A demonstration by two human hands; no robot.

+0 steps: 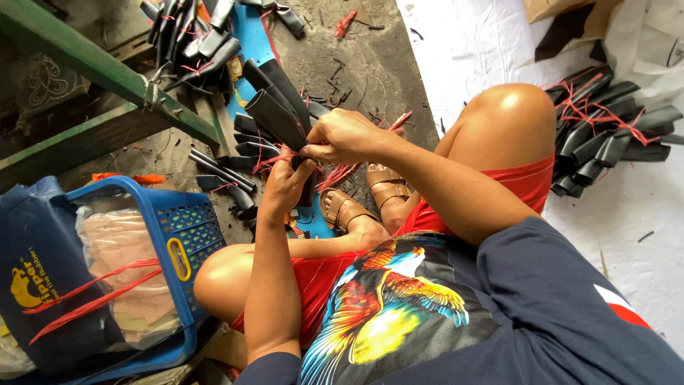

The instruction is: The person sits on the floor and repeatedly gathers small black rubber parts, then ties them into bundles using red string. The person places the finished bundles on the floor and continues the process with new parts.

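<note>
A bundle of black rubber strips (274,114) sits pinched between both hands, red string (271,161) looped round it. The left hand (285,184) grips from below; the right hand (342,135) closes on the string just above. A blue basket (187,235) stands left of the hands, tied bundles (605,128) well to their right.

At my far left I see a dark blue bag (43,271) with a yellow printed label (25,285), beside a clear plastic packet (125,264) in the blue basket (192,221).
</note>
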